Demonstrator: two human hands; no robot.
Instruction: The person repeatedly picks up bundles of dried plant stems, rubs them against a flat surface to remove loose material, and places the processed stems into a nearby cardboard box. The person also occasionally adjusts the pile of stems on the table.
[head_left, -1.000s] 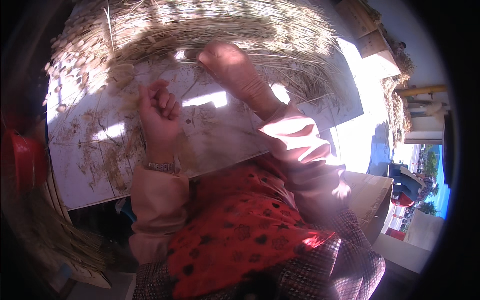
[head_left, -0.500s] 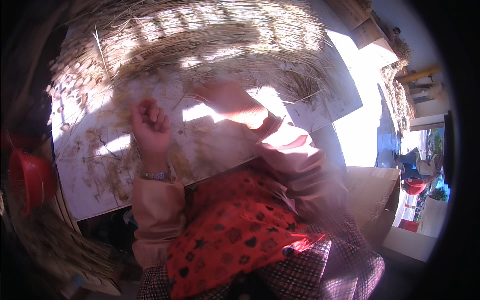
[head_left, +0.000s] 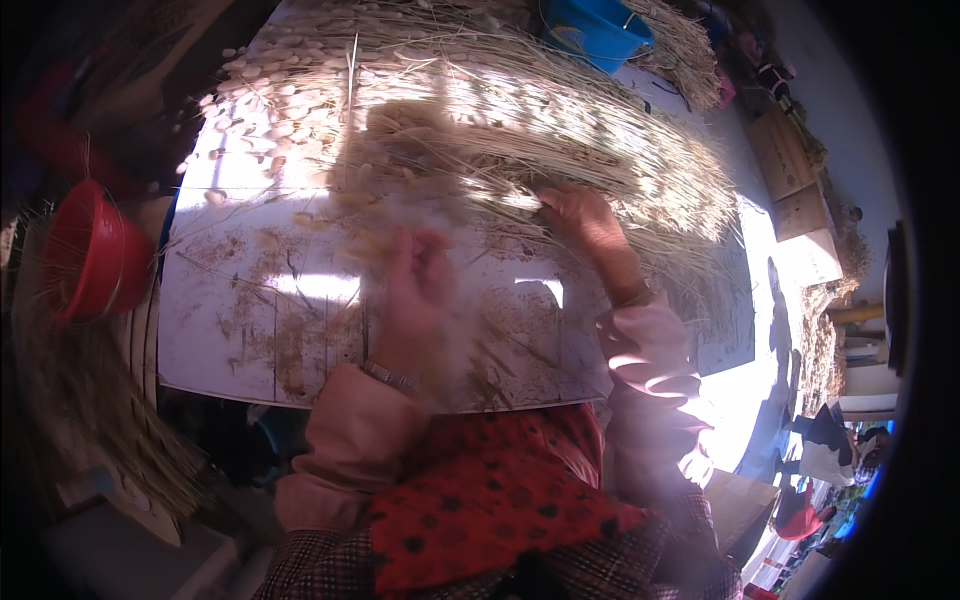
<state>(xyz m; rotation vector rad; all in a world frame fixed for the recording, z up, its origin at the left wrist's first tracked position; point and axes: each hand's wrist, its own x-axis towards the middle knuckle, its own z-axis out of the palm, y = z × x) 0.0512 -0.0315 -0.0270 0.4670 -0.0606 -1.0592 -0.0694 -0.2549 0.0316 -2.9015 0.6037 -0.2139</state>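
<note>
Right hand (head_left: pixel 592 225) just got back up to the dried grass (head_left: pixel 590 135), so probably picking from it
Grass lies across the tabletop's (head_left: pixel 215 335) far side; right hand's pinched narrow, left hand's (head_left: pixel 422 275) loosely curled, can't tell if either's holding any.

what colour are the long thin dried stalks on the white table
The dried stalks are pale straw-yellow, best seen in the head view.

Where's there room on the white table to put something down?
On the white table, the barest patch lies left of the left hand, toward the red bucket, though bits are scattered there. A smaller littered one is between the forearms, by the red apron. The far side is crowded with stalks, near the right hand.
</note>
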